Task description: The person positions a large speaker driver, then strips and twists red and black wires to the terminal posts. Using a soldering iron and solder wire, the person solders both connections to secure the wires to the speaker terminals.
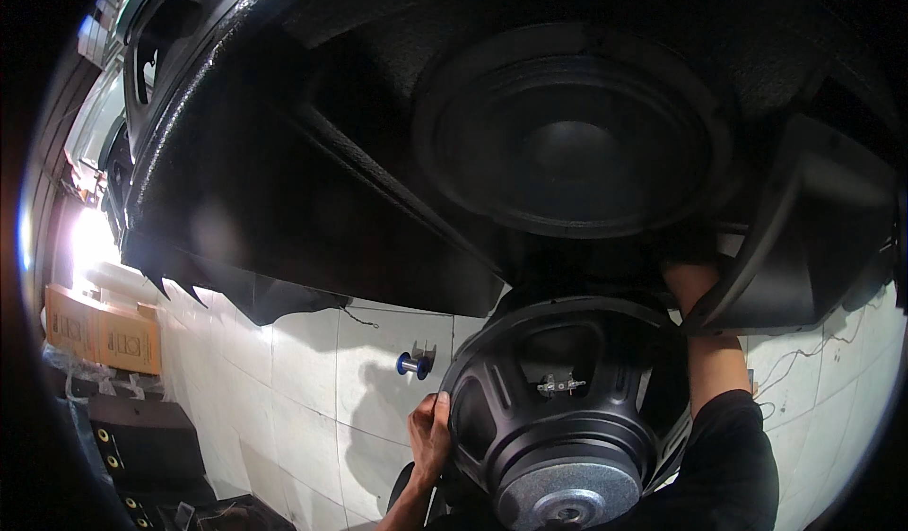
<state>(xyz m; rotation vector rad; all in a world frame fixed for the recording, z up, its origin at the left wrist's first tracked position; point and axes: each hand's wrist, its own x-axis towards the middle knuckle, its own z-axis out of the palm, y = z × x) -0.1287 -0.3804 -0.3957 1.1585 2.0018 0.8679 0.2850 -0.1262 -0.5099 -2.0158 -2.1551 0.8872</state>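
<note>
A large black loudspeaker driver [567, 436] is tilted in front of me, its basket and silver-grey magnet facing up. My left hand [430, 432] grips the driver's rim on the left side, fingers closed at the edge. Metal wire terminals [562, 385] show on the basket. On the right, my arm passes beside the driver and behind a black flared panel. My right hand [689, 280] reaches into the dark of the big black speaker cabinet [397, 238], and its fingers are hidden there. Another round speaker cone [567, 143] sits inside this cabinet.
A blue-ended spool of solder wire [412, 365] lies on the white tiled floor [303, 380], left of the driver. Cardboard boxes [104, 332] stand at the far left, above a black panel with brass-coloured rings [151, 446]. Thin wires [804, 353] trail over the right-hand floor.
</note>
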